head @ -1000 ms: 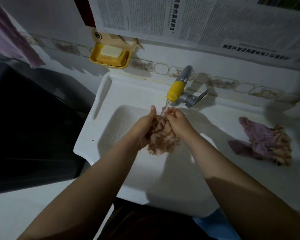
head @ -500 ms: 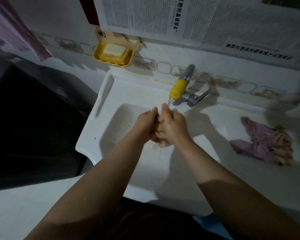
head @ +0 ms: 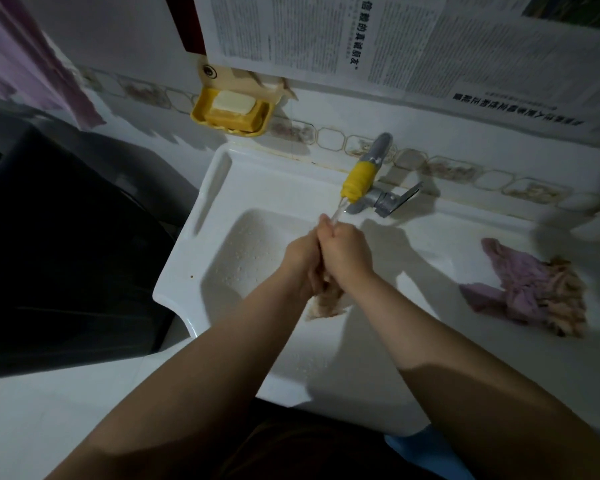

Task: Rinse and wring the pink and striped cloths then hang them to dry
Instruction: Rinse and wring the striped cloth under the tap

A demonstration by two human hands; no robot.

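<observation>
Both hands are pressed together over the white sink basin, under the stream from the yellow-tipped tap. My left hand and my right hand grip a wet pinkish-tan cloth squeezed between them. Only its lower end shows, hanging below the palms. A second cloth, pink-purple with tan stripes, lies crumpled on the sink's flat ledge to the right, apart from both hands.
A yellow soap dish with a bar hangs on the wall above the sink's left corner. Newspaper covers the wall above. A dark appliance stands left of the sink. A pink cloth hangs at upper left.
The hands closed together and squeezed the cloth, which was bunched and mostly visible a second ago; now only its lower end hangs out beneath them.
</observation>
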